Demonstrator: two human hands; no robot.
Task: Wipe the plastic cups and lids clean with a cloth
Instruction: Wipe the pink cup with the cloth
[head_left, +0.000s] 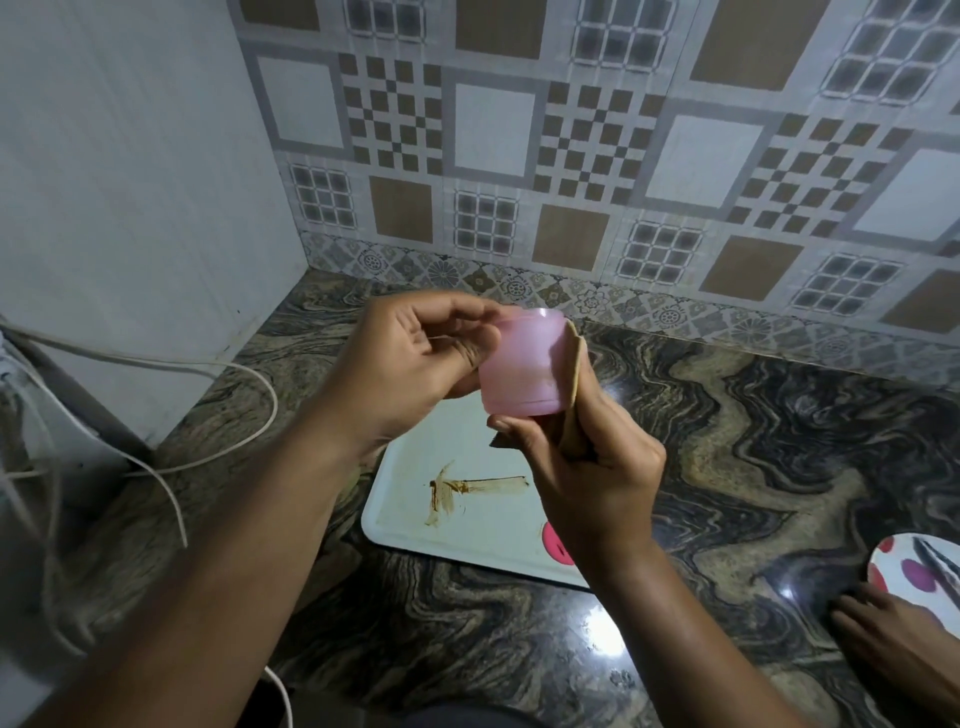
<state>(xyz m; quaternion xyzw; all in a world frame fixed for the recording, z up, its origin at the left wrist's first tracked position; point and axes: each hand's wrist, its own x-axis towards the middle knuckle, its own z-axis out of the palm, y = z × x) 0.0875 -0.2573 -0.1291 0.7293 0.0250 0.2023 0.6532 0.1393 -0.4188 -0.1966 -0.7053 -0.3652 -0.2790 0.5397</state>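
Left hand (415, 364) and right hand (587, 467) hold pink cup (519, 364) upright.

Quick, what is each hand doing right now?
Left hand: holds the pink plastic cup.
Right hand: grips a brown cloth, pressed against the cup.

I note a white tray (467, 535), smeared brown, lying directly below the grip on the marbled stone countertop (753, 441). White cables (208, 365) trail well left of the grip. A spotted plate (898, 566) sits low to its right. A patterned tiled wall (571, 156) stands behind.
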